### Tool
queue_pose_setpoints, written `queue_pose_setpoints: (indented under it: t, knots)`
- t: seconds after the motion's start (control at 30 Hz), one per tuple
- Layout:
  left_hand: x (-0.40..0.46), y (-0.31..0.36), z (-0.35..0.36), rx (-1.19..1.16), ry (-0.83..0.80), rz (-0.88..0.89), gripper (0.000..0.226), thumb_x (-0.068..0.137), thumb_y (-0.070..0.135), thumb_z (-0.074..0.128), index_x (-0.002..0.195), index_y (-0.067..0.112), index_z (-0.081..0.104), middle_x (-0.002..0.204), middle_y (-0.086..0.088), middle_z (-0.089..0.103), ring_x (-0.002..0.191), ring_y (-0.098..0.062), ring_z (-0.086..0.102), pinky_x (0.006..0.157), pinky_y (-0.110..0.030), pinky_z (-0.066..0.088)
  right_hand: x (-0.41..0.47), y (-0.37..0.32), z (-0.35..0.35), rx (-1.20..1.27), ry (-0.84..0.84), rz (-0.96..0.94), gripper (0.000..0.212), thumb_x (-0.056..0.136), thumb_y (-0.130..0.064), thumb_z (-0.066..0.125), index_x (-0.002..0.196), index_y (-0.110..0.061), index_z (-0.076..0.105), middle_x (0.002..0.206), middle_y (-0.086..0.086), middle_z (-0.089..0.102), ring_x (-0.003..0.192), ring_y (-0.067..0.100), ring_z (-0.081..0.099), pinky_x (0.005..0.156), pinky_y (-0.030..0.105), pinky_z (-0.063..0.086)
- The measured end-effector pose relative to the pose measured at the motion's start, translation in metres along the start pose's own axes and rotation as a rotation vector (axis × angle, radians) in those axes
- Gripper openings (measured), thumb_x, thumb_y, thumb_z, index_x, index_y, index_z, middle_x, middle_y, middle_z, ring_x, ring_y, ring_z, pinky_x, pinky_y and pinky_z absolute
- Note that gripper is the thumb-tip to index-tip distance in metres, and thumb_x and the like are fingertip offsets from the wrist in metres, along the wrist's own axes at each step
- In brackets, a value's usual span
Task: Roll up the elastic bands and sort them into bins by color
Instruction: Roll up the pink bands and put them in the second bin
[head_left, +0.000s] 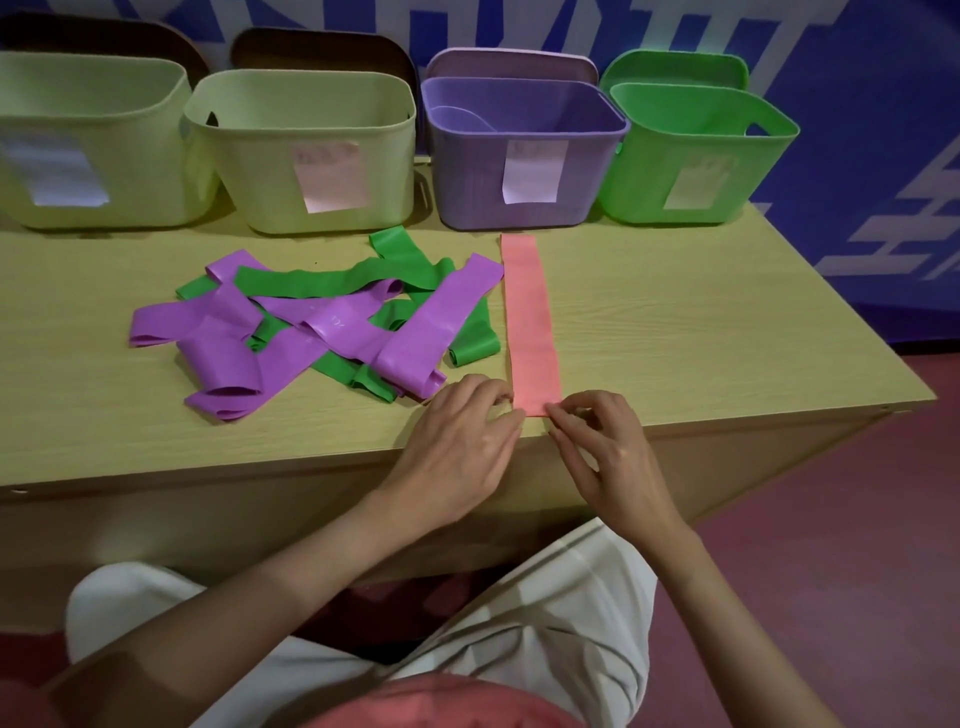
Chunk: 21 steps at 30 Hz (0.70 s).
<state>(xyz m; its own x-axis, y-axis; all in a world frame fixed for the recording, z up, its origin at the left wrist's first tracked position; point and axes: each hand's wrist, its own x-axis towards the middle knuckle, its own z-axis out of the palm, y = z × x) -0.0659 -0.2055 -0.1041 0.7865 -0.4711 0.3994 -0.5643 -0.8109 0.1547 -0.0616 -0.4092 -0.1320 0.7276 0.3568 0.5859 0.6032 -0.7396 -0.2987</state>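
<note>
Your pink band (531, 322) lies flat and straight on the worktop (701, 322), running from the purple bin (524, 156) toward you. Your left hand (462, 441) and right hand (605, 452) each pinch a near corner, seemingly with thumb and forefinger; each grip is closed on the band's end.

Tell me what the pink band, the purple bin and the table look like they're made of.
Pink band: probably thin latex or rubber, matte; it lies flat and limp as a strip.
Purple bin: looks like moulded plastic with a fine ribbed texture and a dull sheen.
Table: seemingly wood-grain laminate over board, pale and smooth, with printed-looking grain lines; solid wood can't be ruled out.
</note>
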Motion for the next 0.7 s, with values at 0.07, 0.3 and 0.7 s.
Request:
queue_pose_setpoints:
  t: [0.07,0.3,0.7]
  knots:
    - [-0.003,0.003,-0.002,0.045,-0.029,-0.009,0.031,0.096,0.026,0.042,0.113,0.013,0.065,0.12,-0.009,0.055,0.111,-0.024,0.048,0.093,-0.039,0.043,-0.001,-0.001,0.0,-0.023,-0.01,0.007,0.028,0.097,-0.016,0.056,0.121,-0.005,0.065,0.11,0.012,0.058,0.097,0.024,0.054,0.08,0.04,0.046]
    - [-0.005,0.01,-0.009,0.137,-0.134,-0.1,0.046,0.093,0.032,0.032,0.129,0.016,0.055,0.139,-0.013,0.044,0.127,-0.027,0.039,0.105,-0.043,0.036,0.002,-0.004,0.01,-0.076,0.068,0.104,0.026,0.096,-0.026,0.057,0.113,-0.012,0.072,0.106,0.004,0.063,0.094,0.022,0.056,0.075,0.039,0.042]
    - [-0.008,0.017,-0.01,0.185,-0.163,-0.146,0.051,0.094,0.034,0.026,0.133,0.016,0.052,0.145,-0.015,0.039,0.131,-0.03,0.035,0.107,-0.044,0.032,0.015,-0.02,0.032,0.083,0.331,0.403,0.011,0.083,-0.021,0.076,0.085,-0.011,0.071,0.085,-0.001,0.064,0.081,0.016,0.052,0.067,0.04,0.046]
